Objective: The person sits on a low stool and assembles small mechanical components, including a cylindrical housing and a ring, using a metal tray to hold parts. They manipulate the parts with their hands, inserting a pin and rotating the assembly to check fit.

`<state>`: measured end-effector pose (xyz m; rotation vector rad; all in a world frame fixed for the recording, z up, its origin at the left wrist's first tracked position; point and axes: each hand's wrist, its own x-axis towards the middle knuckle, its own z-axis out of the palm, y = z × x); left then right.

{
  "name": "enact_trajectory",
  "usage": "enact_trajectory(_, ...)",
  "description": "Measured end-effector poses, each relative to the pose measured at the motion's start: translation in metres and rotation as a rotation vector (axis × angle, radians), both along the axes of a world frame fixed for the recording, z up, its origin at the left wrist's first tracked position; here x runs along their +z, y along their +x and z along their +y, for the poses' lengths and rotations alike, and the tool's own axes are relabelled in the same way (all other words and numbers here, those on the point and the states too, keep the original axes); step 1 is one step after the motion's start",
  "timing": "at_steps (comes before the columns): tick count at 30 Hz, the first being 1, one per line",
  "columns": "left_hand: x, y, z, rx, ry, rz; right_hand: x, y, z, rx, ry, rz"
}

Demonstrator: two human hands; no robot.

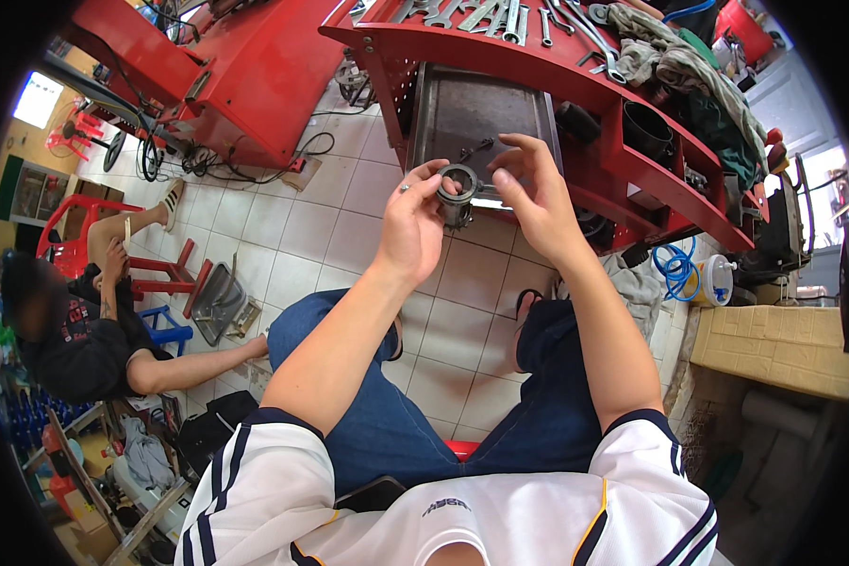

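My left hand (413, 222) grips a dark metal cylindrical part (457, 206) with a round, ring-like opening at its top. The fingers wrap around its left side, and a fingertip shows inside the ring. A ring sits on one finger of this hand. My right hand (541, 203) is just to the right of the part, with its fingers apart and curved and the thumb close to the rim. Whether that thumb touches the part I cannot tell. Beyond both hands, small dark pieces (476, 149) lie in a grey metal tray (443, 99).
Above the tray, a red tool trolley (387, 61) carries several wrenches (486, 17) and crumpled cloths (670, 57). A person (85, 330) sits at the left near a red plastic chair (85, 222). Cables cross the tiled floor (297, 231). A cardboard box (774, 349) stands at the right.
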<state>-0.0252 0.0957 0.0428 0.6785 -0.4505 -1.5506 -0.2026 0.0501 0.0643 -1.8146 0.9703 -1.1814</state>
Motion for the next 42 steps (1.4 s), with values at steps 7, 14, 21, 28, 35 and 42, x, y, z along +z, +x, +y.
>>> enact_trajectory(7,-0.002,0.001,0.002,-0.052,0.040,-0.069,0.008,-0.002,0.002,-0.029,0.417,0.136)
enact_trajectory(14,-0.007,0.003,-0.003,-0.008,0.111,0.025,-0.009,-0.003,-0.011,0.098,0.084,0.089)
enact_trajectory(21,-0.006,0.012,-0.006,0.041,0.145,0.031,-0.020,0.015,-0.023,0.104,0.093,-0.015)
enact_trajectory(28,-0.006,0.024,-0.007,0.084,0.148,0.041,0.000,0.034,-0.035,0.142,0.466,0.221)
enact_trajectory(35,-0.003,0.038,-0.011,0.165,0.153,0.091,-0.009,0.049,-0.032,0.258,0.324,-0.081)
enact_trajectory(42,0.000,0.042,-0.011,0.150,0.110,0.101,-0.020,0.052,-0.031,0.188,0.169,-0.111)
